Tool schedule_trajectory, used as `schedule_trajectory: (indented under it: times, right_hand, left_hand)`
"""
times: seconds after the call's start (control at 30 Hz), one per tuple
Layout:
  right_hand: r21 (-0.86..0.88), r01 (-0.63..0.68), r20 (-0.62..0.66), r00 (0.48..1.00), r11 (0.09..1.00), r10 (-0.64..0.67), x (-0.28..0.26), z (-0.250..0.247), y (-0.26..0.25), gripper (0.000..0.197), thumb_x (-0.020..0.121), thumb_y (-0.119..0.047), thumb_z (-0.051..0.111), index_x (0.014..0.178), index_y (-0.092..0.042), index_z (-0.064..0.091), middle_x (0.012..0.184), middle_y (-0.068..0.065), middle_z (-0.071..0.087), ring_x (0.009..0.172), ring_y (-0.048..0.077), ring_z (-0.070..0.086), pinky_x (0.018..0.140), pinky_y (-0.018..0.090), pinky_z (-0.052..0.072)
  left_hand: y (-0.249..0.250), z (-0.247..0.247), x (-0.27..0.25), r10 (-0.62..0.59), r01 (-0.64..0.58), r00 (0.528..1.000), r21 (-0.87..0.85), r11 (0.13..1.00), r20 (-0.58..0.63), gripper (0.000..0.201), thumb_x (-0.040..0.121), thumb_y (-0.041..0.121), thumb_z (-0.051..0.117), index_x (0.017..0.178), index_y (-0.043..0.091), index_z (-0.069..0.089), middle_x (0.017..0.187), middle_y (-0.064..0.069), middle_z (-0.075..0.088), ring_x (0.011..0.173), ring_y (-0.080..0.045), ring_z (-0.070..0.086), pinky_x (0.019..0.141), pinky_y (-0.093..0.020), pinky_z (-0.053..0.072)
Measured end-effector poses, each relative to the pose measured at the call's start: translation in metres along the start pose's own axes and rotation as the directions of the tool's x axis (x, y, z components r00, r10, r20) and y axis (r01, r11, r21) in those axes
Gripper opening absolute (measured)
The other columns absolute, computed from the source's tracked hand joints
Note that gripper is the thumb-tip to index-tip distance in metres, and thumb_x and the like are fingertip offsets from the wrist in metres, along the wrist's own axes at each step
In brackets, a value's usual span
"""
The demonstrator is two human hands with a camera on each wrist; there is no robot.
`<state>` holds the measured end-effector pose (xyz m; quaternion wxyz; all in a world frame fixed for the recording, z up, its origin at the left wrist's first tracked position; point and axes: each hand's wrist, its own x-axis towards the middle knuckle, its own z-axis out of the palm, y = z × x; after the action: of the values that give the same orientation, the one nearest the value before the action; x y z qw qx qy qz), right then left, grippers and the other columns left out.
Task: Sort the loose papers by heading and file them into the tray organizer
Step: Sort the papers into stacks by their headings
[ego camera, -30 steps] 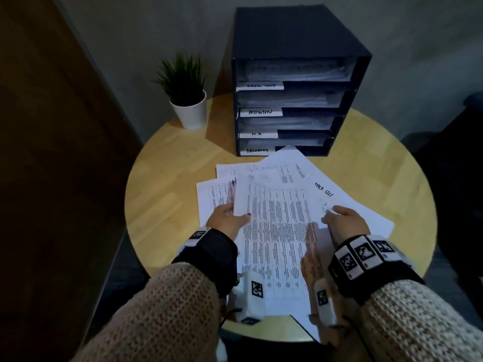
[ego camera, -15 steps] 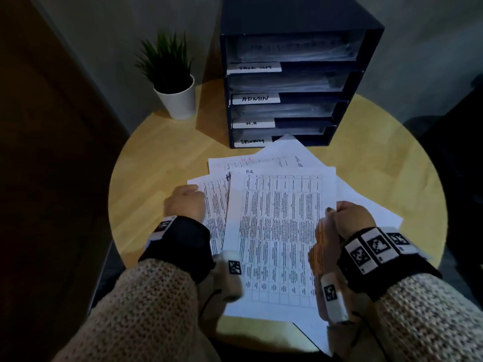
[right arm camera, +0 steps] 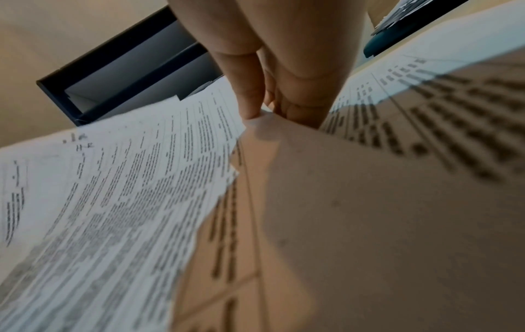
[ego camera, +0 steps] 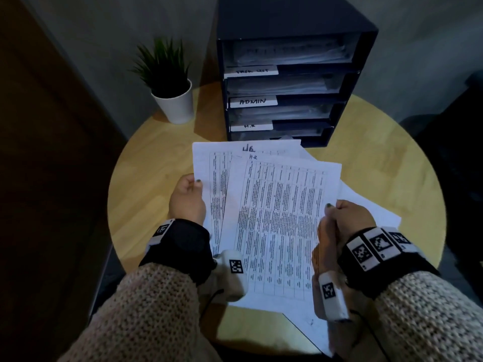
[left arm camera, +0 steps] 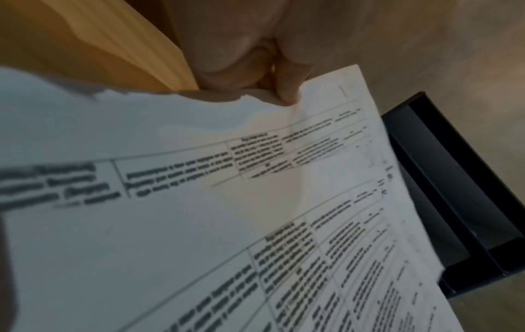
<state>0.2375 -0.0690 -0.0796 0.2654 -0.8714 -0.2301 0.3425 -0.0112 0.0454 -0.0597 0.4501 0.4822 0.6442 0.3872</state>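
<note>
Two printed sheets headed "H.R" are lifted above the round wooden table. My left hand pinches the left edge of the back sheet, its thumb on top. My right hand pinches the right edge of the front sheet. In the left wrist view the fingers grip the paper edge. The right wrist view shows the right fingertips clamped on the sheet. More loose papers lie on the table under them. The dark tray organizer stands behind, with labels ADMIN and H.R.
A small potted plant in a white pot stands left of the organizer. The organizer's trays hold papers. A dark wooden panel runs along the left side. Grey wall lies behind the table.
Both hands have lifted sheets off the pile. The left hand, which rested on the papers, now pinches a second H.R sheet. The right hand raised its sheet toward the organizer.
</note>
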Motion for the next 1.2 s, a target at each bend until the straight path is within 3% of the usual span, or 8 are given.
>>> schedule_trajectory:
  times: [0.23, 0.43, 0.57, 0.7, 0.87, 0.97, 1.1, 1.2]
  right_hand:
    - [0.308, 0.011, -0.022, 1.000, 0.951, -0.005, 0.001, 0.005, 0.002, 0.051, 0.088, -0.017, 0.053, 0.039, -0.021, 0.041, 0.037, -0.006, 0.027, 0.055, 0.018, 0.029, 0.065, 0.034, 0.028]
    - [0.479, -0.006, -0.037, 0.999, 0.878, 0.028, -0.004, 0.007, -0.006, 0.013, 0.089, -0.023, 0.058, 0.077, -0.024, 0.054, 0.068, 0.011, 0.054, 0.063, 0.026, 0.052, 0.072, 0.034, 0.043]
    - [0.224, 0.050, 0.005, 0.999, 0.973, -0.053, -0.002, 0.006, -0.004, 0.027, 0.084, -0.024, 0.063, 0.111, -0.020, 0.061, 0.095, 0.010, 0.068, 0.088, 0.028, 0.064, 0.085, 0.039, 0.051]
    - [-0.062, 0.049, -0.096, 0.994, 0.997, -0.055, -0.002, -0.001, -0.001, 0.027, 0.088, -0.016, 0.061, 0.113, -0.004, 0.062, 0.113, 0.015, 0.066, 0.105, 0.032, 0.060, 0.081, 0.029, 0.041]
    - [-0.211, 0.005, -0.077, 0.997, 0.977, -0.022, 0.005, -0.001, 0.003, 0.035, 0.091, -0.027, 0.058, 0.068, -0.006, 0.042, 0.076, 0.018, 0.054, 0.079, 0.030, 0.052, 0.065, 0.030, 0.032]
    - [-0.218, 0.018, -0.040, 0.999, 0.976, -0.028, 0.001, 0.001, 0.000, 0.047, 0.087, -0.033, 0.062, 0.060, -0.012, 0.030, 0.058, 0.007, 0.033, 0.057, 0.022, 0.037, 0.051, 0.031, 0.022]
    - [-0.325, 0.004, 0.005, 1.000, 0.946, -0.003, 0.001, -0.002, -0.002, 0.040, 0.089, -0.027, 0.060, 0.063, -0.011, 0.034, 0.062, 0.005, 0.038, 0.062, 0.021, 0.040, 0.053, 0.031, 0.027]
    - [-0.296, 0.017, -0.017, 1.000, 0.955, -0.023, 0.001, -0.006, -0.003, 0.034, 0.094, -0.026, 0.053, 0.070, -0.007, 0.038, 0.074, 0.011, 0.046, 0.080, 0.024, 0.043, 0.068, 0.029, 0.029]
  left_hand:
    - [0.007, 0.006, -0.008, 0.078, -0.070, 0.990, -0.068, 0.995, 0.118, 0.016, 0.098, 0.012, 0.043, 0.094, 0.022, 0.056, 0.086, 0.003, 0.063, 0.074, -0.014, 0.054, 0.065, -0.025, 0.038]
    - [0.005, 0.017, -0.016, 0.022, 0.004, 0.967, -0.102, 0.995, 0.255, 0.023, 0.097, 0.012, 0.047, 0.087, 0.026, 0.063, 0.087, -0.002, 0.069, 0.074, -0.019, 0.057, 0.068, -0.028, 0.039]
    - [0.005, 0.019, -0.017, -0.151, 0.162, 0.927, -0.003, 0.987, 0.344, 0.018, 0.099, 0.013, 0.043, 0.106, 0.012, 0.060, 0.111, -0.010, 0.063, 0.100, -0.023, 0.057, 0.080, -0.028, 0.046]
    - [-0.011, 0.011, 0.001, -0.273, 0.260, 0.957, 0.120, 0.958, 0.103, 0.026, 0.088, 0.022, 0.058, 0.114, 0.025, 0.060, 0.131, -0.008, 0.054, 0.110, -0.028, 0.057, 0.098, -0.039, 0.047]
    - [-0.019, 0.011, 0.009, -0.289, 0.273, 0.947, 0.124, 0.954, 0.141, 0.052, 0.089, 0.021, 0.062, 0.138, 0.021, 0.043, 0.114, -0.001, 0.058, 0.096, -0.024, 0.058, 0.091, -0.031, 0.047]
    - [-0.024, 0.014, 0.006, -0.220, 0.192, 0.963, 0.180, 0.965, 0.155, 0.037, 0.086, 0.024, 0.066, 0.122, 0.024, 0.059, 0.113, 0.002, 0.064, 0.098, -0.023, 0.062, 0.092, -0.031, 0.049]
    - [-0.026, 0.018, 0.004, -0.040, 0.015, 0.994, 0.246, 0.969, 0.097, 0.019, 0.086, 0.029, 0.062, 0.071, 0.040, 0.064, 0.073, 0.013, 0.067, 0.078, -0.023, 0.064, 0.078, -0.034, 0.055]
    - [-0.016, 0.017, 0.004, 0.029, -0.031, 0.999, 0.171, 0.985, 0.014, 0.019, 0.096, 0.016, 0.050, 0.081, 0.025, 0.057, 0.069, 0.010, 0.055, 0.076, -0.020, 0.052, 0.066, -0.021, 0.037]
